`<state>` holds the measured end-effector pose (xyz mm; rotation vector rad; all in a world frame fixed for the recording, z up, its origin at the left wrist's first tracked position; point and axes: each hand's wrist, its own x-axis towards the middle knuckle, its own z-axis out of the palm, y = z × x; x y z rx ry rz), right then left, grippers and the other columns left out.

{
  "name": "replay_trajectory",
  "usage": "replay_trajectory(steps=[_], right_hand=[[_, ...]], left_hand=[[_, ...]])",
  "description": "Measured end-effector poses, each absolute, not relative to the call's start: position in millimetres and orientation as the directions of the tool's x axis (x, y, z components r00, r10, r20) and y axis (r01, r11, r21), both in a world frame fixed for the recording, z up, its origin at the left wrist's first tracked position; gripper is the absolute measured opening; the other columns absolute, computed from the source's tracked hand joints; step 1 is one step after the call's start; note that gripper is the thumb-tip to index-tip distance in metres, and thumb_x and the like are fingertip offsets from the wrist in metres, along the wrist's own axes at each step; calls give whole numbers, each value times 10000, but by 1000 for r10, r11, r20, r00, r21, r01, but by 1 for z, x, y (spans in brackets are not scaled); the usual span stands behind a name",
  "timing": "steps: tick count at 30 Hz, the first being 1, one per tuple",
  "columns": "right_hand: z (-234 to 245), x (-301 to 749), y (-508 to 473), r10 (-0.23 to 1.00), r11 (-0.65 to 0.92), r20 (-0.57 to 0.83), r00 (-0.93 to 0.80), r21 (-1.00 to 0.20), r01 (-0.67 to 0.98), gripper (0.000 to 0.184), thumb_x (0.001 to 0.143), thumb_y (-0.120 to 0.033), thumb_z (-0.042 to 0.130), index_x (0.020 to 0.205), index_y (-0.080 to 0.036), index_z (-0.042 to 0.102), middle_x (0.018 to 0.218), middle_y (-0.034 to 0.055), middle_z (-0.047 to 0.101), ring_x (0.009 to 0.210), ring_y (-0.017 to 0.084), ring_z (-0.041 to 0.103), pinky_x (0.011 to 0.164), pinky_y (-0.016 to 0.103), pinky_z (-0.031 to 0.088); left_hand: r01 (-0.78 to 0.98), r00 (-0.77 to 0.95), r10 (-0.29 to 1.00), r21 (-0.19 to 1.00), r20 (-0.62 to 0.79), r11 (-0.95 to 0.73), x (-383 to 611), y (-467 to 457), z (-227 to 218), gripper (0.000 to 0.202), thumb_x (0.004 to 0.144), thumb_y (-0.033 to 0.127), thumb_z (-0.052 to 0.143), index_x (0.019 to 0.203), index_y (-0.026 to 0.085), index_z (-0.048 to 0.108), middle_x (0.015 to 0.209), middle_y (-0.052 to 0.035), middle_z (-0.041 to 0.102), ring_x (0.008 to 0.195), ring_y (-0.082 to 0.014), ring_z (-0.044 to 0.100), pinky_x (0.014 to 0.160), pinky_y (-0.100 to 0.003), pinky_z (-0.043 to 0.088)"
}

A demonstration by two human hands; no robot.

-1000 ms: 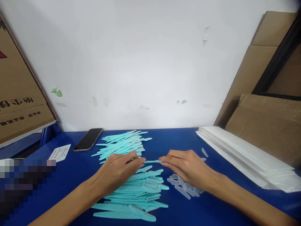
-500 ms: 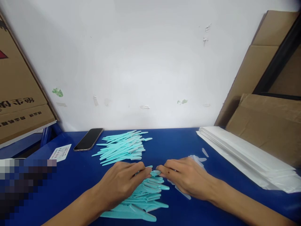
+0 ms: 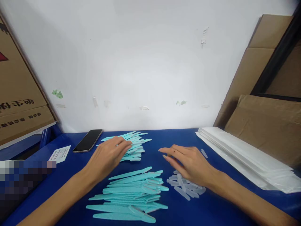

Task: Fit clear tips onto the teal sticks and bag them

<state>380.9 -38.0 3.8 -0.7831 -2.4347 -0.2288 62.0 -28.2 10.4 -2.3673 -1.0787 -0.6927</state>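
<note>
My left hand (image 3: 110, 153) is over the far pile of turquoise eyebrow razors (image 3: 135, 147), thumb and fingers drawn together. Its fingertips hide part of that pile, and whatever they may hold does not show clearly. A second pile of turquoise razors (image 3: 134, 190) lies nearer me, handles mostly pointing left and blade ends right. My right hand (image 3: 188, 161) hovers with index finger and thumb apart and nothing between them. Just below it is a heap of small translucent blade covers (image 3: 185, 186), partly hidden by the hand. One loose cover (image 3: 204, 153) lies beyond it.
A phone (image 3: 88, 140) and a white printed card (image 3: 59, 153) lie on the blue table (image 3: 70, 188) at left. White flat bags (image 3: 242, 157) are stacked at right, beside cardboard (image 3: 265, 125). A carton (image 3: 21, 88) stands at left, and a white wall behind.
My hands have parted from above the near pile. The left moved up and left to the far pile; the right opened and shifted slightly up, uncovering more of the translucent covers.
</note>
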Motion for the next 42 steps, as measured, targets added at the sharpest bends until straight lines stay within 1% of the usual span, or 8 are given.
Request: replay_trajectory(steps=[9, 13, 18, 22, 26, 30, 34, 42], right_hand=[[5, 405, -21, 548, 769, 554, -626, -41, 638, 295, 1057, -258, 423, 1271, -215, 622, 962, 45, 721, 652, 125, 602, 605, 259, 414], [6, 410, -15, 592, 737, 530, -608, -51, 674, 308, 1062, -290, 408, 1277, -219, 617, 1022, 57, 732, 692, 143, 642, 634, 271, 444], [13, 419, -9, 668, 670, 482, -567, -56, 741, 349, 1062, -349, 386, 1310, -235, 604, 1059, 63, 752, 685, 171, 675, 642, 295, 464], [27, 428, -5, 761, 628, 299, -576, -115, 770, 348, 1039, -425, 430, 1212, -259, 682, 978, 39, 775, 732, 199, 704, 680, 312, 476], [39, 440, -2, 816, 575, 67, -575, -207, 792, 292, 958, -491, 568, 983, -287, 776, 883, 11, 780, 744, 201, 701, 684, 298, 471], [39, 448, -1, 828, 521, -78, -555, -259, 813, 266, 852, -532, 685, 945, -309, 796, 869, 4, 772, 758, 217, 694, 649, 296, 460], [35, 448, -2, 816, 506, -128, -563, -312, 804, 255, 796, -496, 742, 934, -287, 789, 916, 12, 770, 812, 231, 689, 650, 297, 454], [26, 438, -6, 762, 571, -100, -640, -361, 737, 194, 885, -449, 687, 920, -271, 756, 965, 17, 739, 924, 234, 665, 729, 298, 452]], left_hand=[[914, 380, 805, -52, 456, -402, 17, 6, 4, 400, 1023, 309, 357, 1154, 170, 708, 1081, -121, 749, 988, -284, 702, 890, -399, 543], [898, 401, 823, 5, 402, -440, 21, 5, -2, 401, 1018, 331, 383, 1170, 169, 718, 1120, -132, 746, 990, -291, 709, 877, -402, 555], [887, 425, 798, -22, 426, -461, 30, -3, 3, 390, 1024, 346, 394, 1166, 163, 708, 1126, -131, 731, 1017, -296, 683, 920, -434, 526], [831, 474, 793, 103, 382, -547, 45, -20, 15, 373, 1037, 362, 386, 1124, 191, 705, 1088, -101, 716, 995, -266, 661, 851, -383, 519], [756, 545, 818, 313, 185, -575, 68, -44, 24, 272, 1014, 379, 476, 1091, 259, 707, 1014, -38, 714, 897, -204, 652, 732, -288, 496], [767, 561, 828, 385, -13, -513, 81, -58, 26, 194, 957, 412, 583, 967, 260, 703, 925, -15, 693, 818, -192, 615, 658, -268, 459], [779, 544, 838, 397, -44, -485, 79, -57, 22, 181, 967, 377, 556, 931, 253, 683, 905, -8, 676, 789, -181, 587, 636, -264, 435], [781, 530, 845, 427, -68, -455, 77, -55, 23, 228, 970, 409, 540, 902, 251, 689, 907, -14, 673, 775, -181, 585, 612, -259, 434]])
